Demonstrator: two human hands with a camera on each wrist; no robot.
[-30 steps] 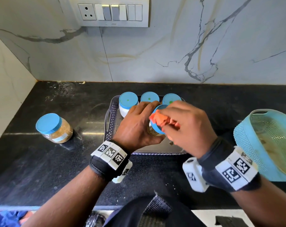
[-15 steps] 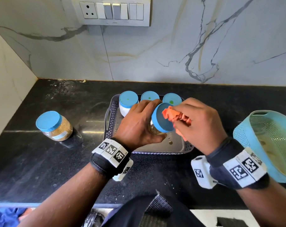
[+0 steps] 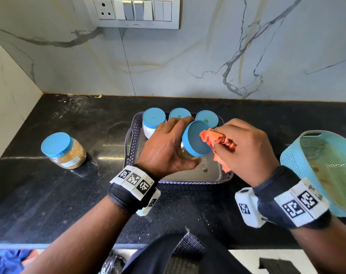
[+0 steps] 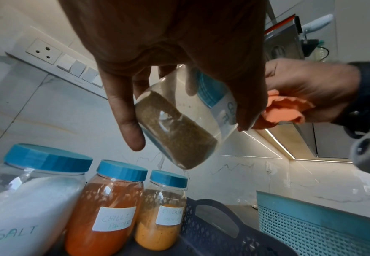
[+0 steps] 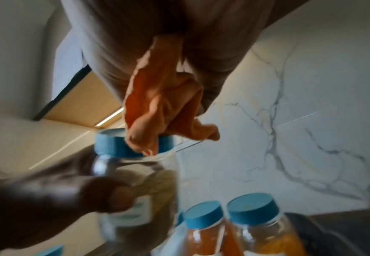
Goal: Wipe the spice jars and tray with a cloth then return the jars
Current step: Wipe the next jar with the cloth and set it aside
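Jar now more tilted, cloth-wiped

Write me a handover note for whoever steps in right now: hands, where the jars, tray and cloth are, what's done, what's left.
Left hand grips a tilted clear plastic spice jar with a blue lid, held above the grey perforated plastic tray.
Right hand holds the bunched orange cloth against that jar's lid.
Three blue-lidded jars stand in the tray's back row: salt, chilli powder, chicken masala.
One more blue-lidded jar of brown spice sits on the black countertop, left of the tray.
Done: held jar's wiping is under way.
Left: whether the other jars are wiped cannot be told; wipe the tray, return the jars.
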